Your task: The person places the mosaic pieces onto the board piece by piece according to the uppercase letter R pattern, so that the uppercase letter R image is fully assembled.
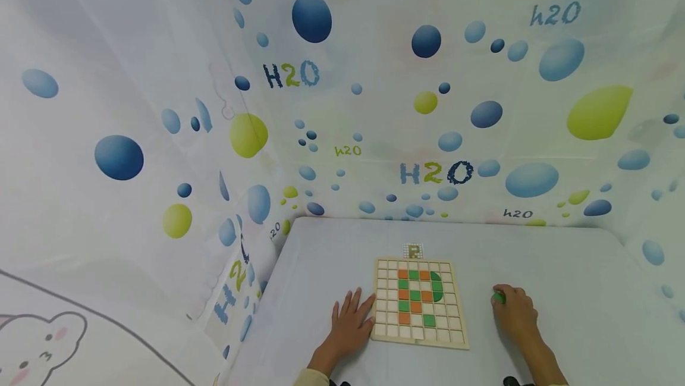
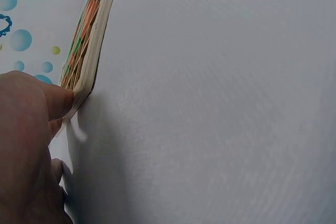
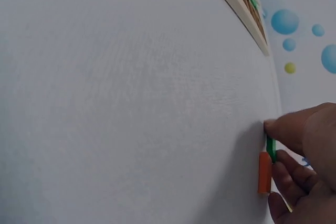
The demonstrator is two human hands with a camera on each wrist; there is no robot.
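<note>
A square wooden grid board point(image 1: 455, 323) lies on the table, with orange and green tiles point(image 1: 404, 284) set in its cells in a P-like shape. Curved green pieces point(image 1: 437, 286) form the bowl of that shape. My left hand point(image 1: 346, 328) rests spread beside the board; in the left wrist view its thumb point(image 2: 59, 100) touches the board's corner. Off to the board's right, my right hand point(image 1: 516, 313) pinches a green piece point(image 3: 271, 148) between thumb and fingers. Against those fingers is an orange piece point(image 3: 264, 173); whether it is held too, I cannot tell.
A small pattern card point(image 1: 413, 250) showing a similar letter lies just beyond the board's far edge. The white table point(image 1: 321, 255) meets a curtain point(image 1: 374, 106) printed with drops at the back and left. Dark objects point(image 1: 511, 381) show at the near edge.
</note>
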